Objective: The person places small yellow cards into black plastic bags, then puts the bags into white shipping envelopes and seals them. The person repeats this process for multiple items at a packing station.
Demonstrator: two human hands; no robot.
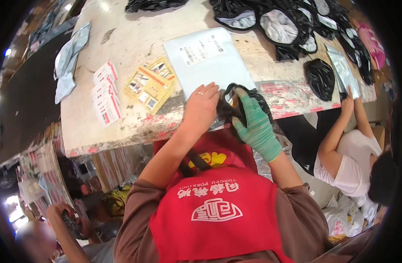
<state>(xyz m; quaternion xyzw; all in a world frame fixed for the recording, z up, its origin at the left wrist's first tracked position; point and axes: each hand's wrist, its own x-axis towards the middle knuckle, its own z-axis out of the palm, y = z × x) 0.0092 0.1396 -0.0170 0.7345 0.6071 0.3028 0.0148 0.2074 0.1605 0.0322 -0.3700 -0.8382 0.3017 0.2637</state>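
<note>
My left hand [202, 107], bare with a ring, lies with its fingers stretched out over the near edge of a pale grey mailing bag [236, 63]. Close to its fingertips is a shiny black garment [263, 101], bunched up at the table edge. My right hand [258, 129], in a green knitted glove, grips that garment between thumb and fingers; its exact shape is partly hidden by the glove. A printed label [203, 51] is on the mailing bag. Left of the bag lie yellow printed cards [150, 87] and several white and red slips [106, 94].
Black bras with pale cup linings [279, 27] are heaped at the far right of the table [135, 39]. A crumpled pale bag [72, 61] lies at the left edge. On the right, a co-worker's hands [349, 101] touch a silvery bag [343, 72] beside a black bundle [319, 79].
</note>
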